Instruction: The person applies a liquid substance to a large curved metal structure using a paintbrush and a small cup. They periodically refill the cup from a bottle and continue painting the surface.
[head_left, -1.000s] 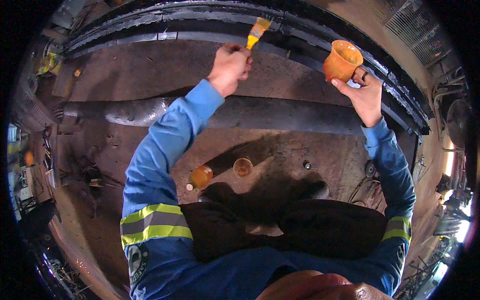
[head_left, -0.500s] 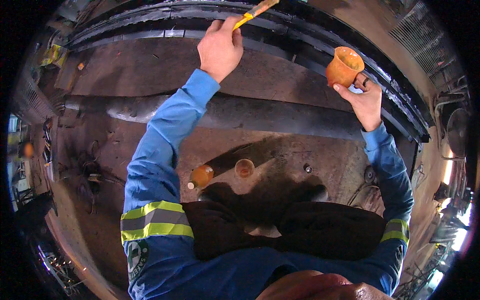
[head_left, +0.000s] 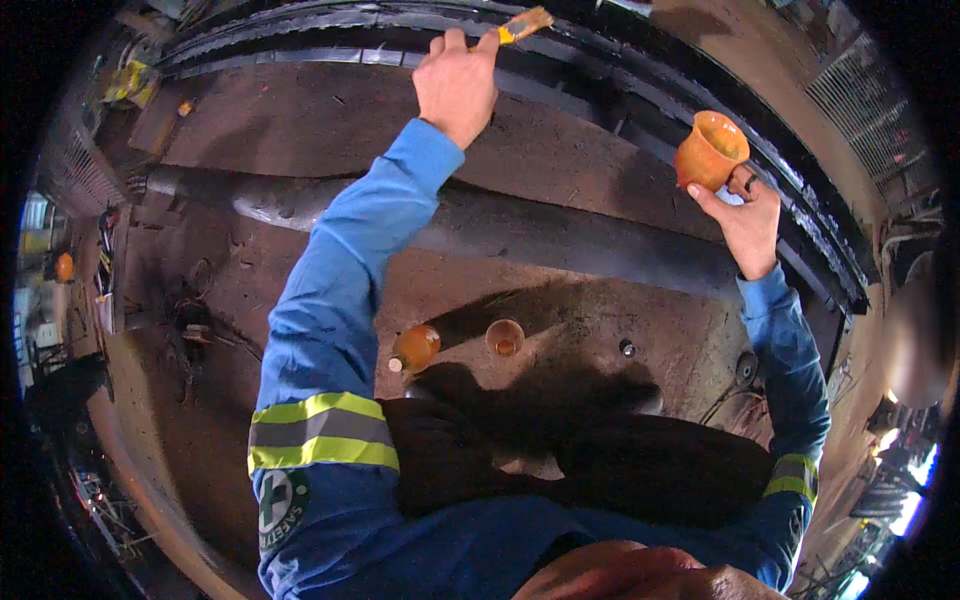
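Note:
My left hand (head_left: 457,88) is closed round the yellow handle of a paintbrush (head_left: 525,24). The bristles point up and right, over long dark metal beams (head_left: 390,57) along the far side. My right hand (head_left: 745,215) grips a rounded orange pot (head_left: 708,152) with a flared rim, its fingers under and behind the base. The pot is tilted so its mouth shows; some yellowish stuff seems to coat its inside. Part of the beams lies just beyond the pot.
A thick dark pipe (head_left: 560,240) crosses the floor between me and the beams. Near my knees stand an orange bottle (head_left: 416,348) with a pale cap, a clear cup (head_left: 504,338) and a small metal piece (head_left: 627,348). Cables (head_left: 190,325) lie at left, a metal grating (head_left: 860,105) at far right.
The view has shifted a little. The brush has tipped lower, its bristles now angled more to the right. The pot stays in my right hand.

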